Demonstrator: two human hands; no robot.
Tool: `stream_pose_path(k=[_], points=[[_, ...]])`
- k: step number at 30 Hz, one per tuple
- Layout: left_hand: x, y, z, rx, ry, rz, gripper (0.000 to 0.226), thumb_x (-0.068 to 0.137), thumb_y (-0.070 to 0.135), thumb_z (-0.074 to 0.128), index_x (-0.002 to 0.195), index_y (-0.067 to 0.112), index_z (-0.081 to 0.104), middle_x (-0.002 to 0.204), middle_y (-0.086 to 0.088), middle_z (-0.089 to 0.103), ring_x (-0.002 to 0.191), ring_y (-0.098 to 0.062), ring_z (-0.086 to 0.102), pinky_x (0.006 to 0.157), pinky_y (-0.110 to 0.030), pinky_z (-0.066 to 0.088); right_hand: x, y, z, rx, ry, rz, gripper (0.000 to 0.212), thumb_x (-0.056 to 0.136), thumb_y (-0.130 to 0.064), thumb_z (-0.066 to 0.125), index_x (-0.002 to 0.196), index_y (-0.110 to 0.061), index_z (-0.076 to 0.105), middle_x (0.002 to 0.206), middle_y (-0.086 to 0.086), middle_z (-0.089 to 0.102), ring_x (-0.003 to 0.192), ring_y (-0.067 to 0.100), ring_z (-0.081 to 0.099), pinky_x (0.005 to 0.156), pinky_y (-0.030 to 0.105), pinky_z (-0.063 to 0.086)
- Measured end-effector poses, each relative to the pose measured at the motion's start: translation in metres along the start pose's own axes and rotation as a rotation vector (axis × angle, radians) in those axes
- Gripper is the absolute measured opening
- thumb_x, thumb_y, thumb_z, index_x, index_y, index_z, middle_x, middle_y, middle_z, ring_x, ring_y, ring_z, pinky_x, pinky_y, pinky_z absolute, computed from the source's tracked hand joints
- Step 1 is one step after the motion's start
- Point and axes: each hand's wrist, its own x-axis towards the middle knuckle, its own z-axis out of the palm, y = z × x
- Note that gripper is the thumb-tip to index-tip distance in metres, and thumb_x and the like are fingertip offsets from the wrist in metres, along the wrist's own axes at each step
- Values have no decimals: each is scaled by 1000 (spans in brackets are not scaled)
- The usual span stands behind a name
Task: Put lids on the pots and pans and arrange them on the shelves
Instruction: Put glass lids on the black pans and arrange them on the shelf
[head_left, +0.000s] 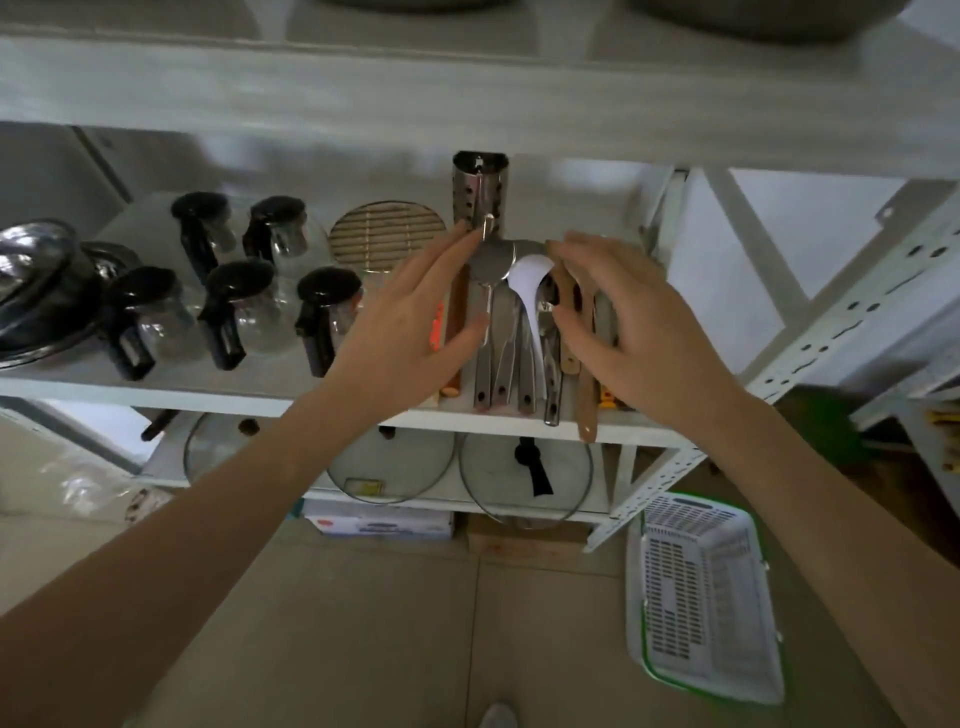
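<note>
My left hand (415, 317) and my right hand (618, 322) hover over a row of metal, white and wooden cooking utensils (519, 343) lying on the middle shelf (208, 389). Both hands have spread fingers and flank the bundle, fingertips touching its sides; neither hand grips anything. A steel pot with a lid (41, 291) sits at the shelf's far left. On the lower shelf lie three glass lids: (218, 452), (389, 467) and one with a black handle (524, 478). Dark pans on the top shelf (769, 15) are cut off by the frame.
Several glass jugs with black handles (234, 306) stand left of my hands. Behind them are a round bamboo mat (387, 234) and a perforated steel utensil holder (480, 189). A white plastic basket (701, 597) lies on the tiled floor at the right, boxes (379, 525) under the shelves.
</note>
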Motion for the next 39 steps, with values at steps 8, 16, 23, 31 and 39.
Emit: stream_pose_path(k=[8, 16, 23, 31, 39], points=[[-55, -42, 64, -117, -158, -75, 60, 87, 39, 47, 139, 11, 41, 139, -6, 45, 122, -19, 48, 101, -28, 39, -40, 29, 83, 22, -159, 108, 43, 92, -24, 54, 132, -9, 48, 130, 7, 52, 118, 20, 51, 96, 21, 36], [-120, -76, 125, -209, -426, -168, 62, 84, 51, 37, 135, 17, 42, 130, 1, 49, 117, -14, 51, 93, -18, 38, -92, 50, 160, 56, -324, 222, 36, 93, -28, 52, 126, -14, 52, 115, 1, 57, 105, 15, 57, 86, 31, 50], [-150, -129, 204, -147, -530, -299, 68, 79, 57, 33, 137, 22, 40, 137, 4, 47, 121, -16, 50, 97, -31, 44, -120, 107, 242, 13, -434, 295, 40, 95, -30, 50, 131, -14, 50, 120, 1, 56, 109, 15, 57, 86, 25, 48], [-149, -210, 336, 0, -422, -239, 73, 80, 58, 31, 138, 15, 40, 141, -3, 45, 123, -23, 48, 100, -42, 45, -121, 215, 361, -146, -378, 375, 45, 94, -36, 48, 133, -14, 43, 121, 5, 51, 112, 19, 48, 84, 22, 38], [-120, -296, 454, 188, -253, -198, 70, 88, 45, 54, 146, 15, 29, 156, -6, 24, 144, -27, 23, 119, -44, 20, -113, 296, 455, -294, -317, 412, 49, 91, -39, 50, 133, -16, 40, 125, 8, 47, 118, 26, 43, 89, 36, 46]])
